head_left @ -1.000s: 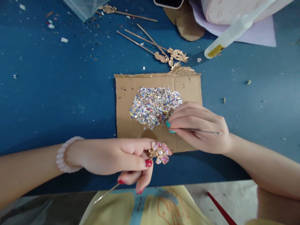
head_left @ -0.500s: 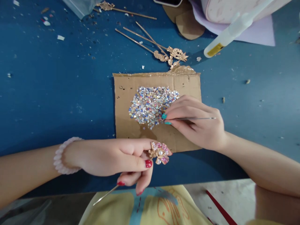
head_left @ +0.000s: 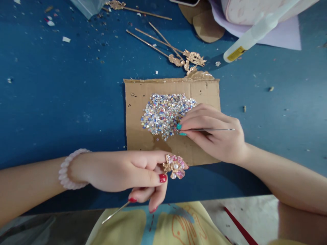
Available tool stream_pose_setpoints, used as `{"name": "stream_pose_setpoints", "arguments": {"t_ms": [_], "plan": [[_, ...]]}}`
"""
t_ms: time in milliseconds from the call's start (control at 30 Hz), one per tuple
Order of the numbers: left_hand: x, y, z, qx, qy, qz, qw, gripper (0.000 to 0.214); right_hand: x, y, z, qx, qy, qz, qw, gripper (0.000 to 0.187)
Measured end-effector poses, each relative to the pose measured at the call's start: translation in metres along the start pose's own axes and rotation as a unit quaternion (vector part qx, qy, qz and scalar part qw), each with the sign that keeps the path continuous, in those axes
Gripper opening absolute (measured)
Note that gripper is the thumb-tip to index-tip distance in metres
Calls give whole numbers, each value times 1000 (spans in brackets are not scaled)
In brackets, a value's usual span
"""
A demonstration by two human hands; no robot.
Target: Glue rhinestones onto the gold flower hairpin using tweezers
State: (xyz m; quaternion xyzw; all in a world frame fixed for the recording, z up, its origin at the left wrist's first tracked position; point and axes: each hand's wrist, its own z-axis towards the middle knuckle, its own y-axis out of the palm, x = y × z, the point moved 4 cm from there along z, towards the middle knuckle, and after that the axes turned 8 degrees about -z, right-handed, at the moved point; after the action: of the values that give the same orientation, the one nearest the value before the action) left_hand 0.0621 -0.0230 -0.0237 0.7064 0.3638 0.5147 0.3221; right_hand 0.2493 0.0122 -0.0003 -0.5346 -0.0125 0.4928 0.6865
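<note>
My left hand (head_left: 133, 175) is closed around a hairpin. Its gold flower head (head_left: 175, 166), with pink stones and a white pearl centre, shows at my fingertips. The hairpin's thin shaft (head_left: 114, 213) comes out below the hand, above my lap. With thumb and forefinger, my right hand (head_left: 217, 132) pinches a thin metal tool (head_left: 212, 129) at the lower right edge of a pile of small glittering chips (head_left: 165, 114). Its tip is too small to make out. Under the pile lies a cardboard sheet (head_left: 138, 139).
Several gold hairpins (head_left: 176, 54) lie beyond the cardboard, and another hairpin (head_left: 145, 13) lies at the top. A white squeeze bottle (head_left: 245, 42) leans at the upper right near cardboard pieces (head_left: 208, 27). A plastic bag (head_left: 88, 6) is at the upper left. Scraps dot the blue table (head_left: 51, 112).
The view has shifted very slightly. Both hands keep their grips and places, and nothing else has visibly moved.
</note>
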Motion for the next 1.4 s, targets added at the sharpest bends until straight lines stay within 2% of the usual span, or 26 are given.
{"name": "stream_pose_setpoints", "arguments": {"t_ms": [233, 867, 1400], "plan": [[1, 0, 2, -8, 1, -16, 1000, 33, 0, 0, 0, -3, 1, -1, 1000, 17], [1, 0, 0, -2, -3, -4, 1000, 33, 0, -1, -1, 2, -4, -3, 1000, 18], [4, 1, 1, 7, -8, 11, 1000, 13, 0, -1, -1, -2, -7, -5, 1000, 16]]}}
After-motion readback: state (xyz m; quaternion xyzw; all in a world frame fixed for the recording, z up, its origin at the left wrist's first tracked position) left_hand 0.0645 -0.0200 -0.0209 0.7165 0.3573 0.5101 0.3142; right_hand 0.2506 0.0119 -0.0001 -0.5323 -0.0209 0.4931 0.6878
